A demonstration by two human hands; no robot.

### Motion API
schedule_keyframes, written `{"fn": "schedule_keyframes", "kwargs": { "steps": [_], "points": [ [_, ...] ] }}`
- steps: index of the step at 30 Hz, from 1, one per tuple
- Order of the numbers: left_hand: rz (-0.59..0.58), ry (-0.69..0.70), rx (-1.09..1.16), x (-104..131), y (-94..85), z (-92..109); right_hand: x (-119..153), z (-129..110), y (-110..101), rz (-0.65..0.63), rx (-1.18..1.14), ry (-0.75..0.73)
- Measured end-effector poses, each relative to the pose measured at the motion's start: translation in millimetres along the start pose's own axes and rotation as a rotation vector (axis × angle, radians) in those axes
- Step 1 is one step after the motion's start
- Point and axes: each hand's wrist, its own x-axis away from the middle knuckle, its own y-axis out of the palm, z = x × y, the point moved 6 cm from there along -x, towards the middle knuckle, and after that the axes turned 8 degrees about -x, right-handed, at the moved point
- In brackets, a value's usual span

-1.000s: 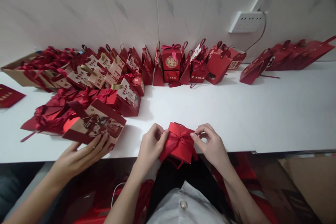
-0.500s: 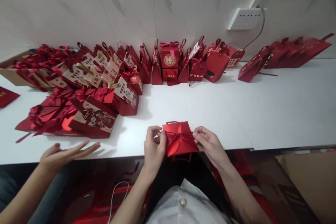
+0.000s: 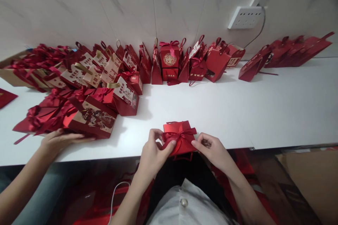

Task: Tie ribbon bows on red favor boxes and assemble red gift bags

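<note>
A red gift box [image 3: 182, 126] lies at the table's front edge in front of me, with a dark red ribbon [image 3: 179, 135] tied in a bow across its top. At the box's left side, my left hand [image 3: 155, 149] pinches the left part of the bow between thumb and fingers. My right hand [image 3: 210, 147] is at the right corner, thumb and forefinger pressed together on the ribbon's right end. Cords stick out from the box's far and near sides.
Another person's hand [image 3: 59, 140] touches the red boxes with bows at the left. Many red gift boxes [image 3: 170, 56] line the wall. A cardboard box [image 3: 16, 77] holds ribbons at far left. A power socket [image 3: 245, 17] is on the wall; a carton [image 3: 311, 179] stands lower right.
The ribbon's flat crossing now shows a fuller bow with loops. My right hand has shifted slightly down. The other person's hand has risen to the boxes at left.
</note>
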Motion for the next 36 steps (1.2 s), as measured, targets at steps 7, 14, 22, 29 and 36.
{"fn": "schedule_keyframes", "kwargs": {
  "steps": [7, 14, 22, 29, 36],
  "points": [
    [-0.329, -0.068, 0.092, 6, 4.0, -4, -2, -2, 1, -0.030, 0.009, -0.010],
    [0.057, 0.170, -0.115, -8, -11.1, 18, 2, 0, -3, -0.055, 0.104, -0.006],
    [-0.059, 0.283, -0.104, -22, 5.9, 34, 21, -17, -1, -0.079, 0.240, 0.025],
    [0.007, 0.229, -0.140, -18, 8.9, 27, 47, -25, 2, -0.227, 0.503, 0.104],
    [0.009, 0.094, 0.022, -14, 3.5, 20, 52, -27, 36, -0.428, 0.352, 0.107]
  ]
}}
